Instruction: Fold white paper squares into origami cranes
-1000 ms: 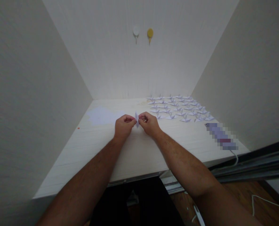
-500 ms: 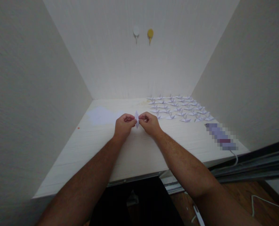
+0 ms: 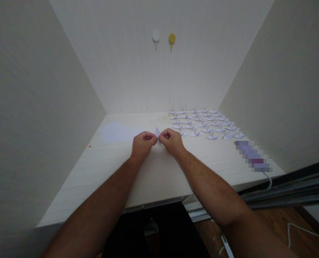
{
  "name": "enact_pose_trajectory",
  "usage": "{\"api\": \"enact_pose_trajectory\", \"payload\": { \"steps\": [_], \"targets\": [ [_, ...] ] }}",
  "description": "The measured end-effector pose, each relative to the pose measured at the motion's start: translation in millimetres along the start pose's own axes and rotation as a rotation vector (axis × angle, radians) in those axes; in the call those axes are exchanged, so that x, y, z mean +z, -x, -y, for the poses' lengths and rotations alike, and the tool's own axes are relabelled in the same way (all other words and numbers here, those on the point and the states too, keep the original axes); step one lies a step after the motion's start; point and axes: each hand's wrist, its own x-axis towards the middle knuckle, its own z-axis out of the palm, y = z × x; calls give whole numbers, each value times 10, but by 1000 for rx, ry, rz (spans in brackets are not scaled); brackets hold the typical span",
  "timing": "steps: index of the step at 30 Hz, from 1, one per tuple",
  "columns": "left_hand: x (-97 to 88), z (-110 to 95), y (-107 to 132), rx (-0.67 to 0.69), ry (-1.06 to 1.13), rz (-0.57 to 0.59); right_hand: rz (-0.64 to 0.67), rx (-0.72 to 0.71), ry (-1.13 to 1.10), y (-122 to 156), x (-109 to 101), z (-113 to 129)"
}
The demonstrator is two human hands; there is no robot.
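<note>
A small folded piece of white paper, pointed at its top, stands between my two hands above the middle of the table. My left hand pinches its left side with thumb and forefinger. On the other side, my right hand grips it the same way, so the fingertips nearly meet. The fingers cover part of the paper's lower half. Rows of folded white paper cranes sit to the right, beyond my right hand. Left of my left hand lie flat white paper sheets.
The white table is enclosed by walls on three sides. A blurred-out, pixelated object with a white cable lies near the right edge. A small orange bit is at the left. White and yellow hooks hang on the back wall.
The folded paper has tilted slightly, its top leaning a little, and less of its lower tip shows. Both hands stay pinched on it, with the fingertips a little closer together.
</note>
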Motion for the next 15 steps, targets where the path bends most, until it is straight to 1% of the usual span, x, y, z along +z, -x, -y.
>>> {"api": "enact_pose_trajectory", "payload": {
  "steps": [5,9,15],
  "targets": [
    [10,16,-5,28,-78,-43,-27,-37,30,6,9,8],
    [12,2,-1,18,-89,-37,-30,-44,46,5,20,-16],
    [2,25,-18,-49,35,17,-16,-12,1,1,9,-10]
  ]
}}
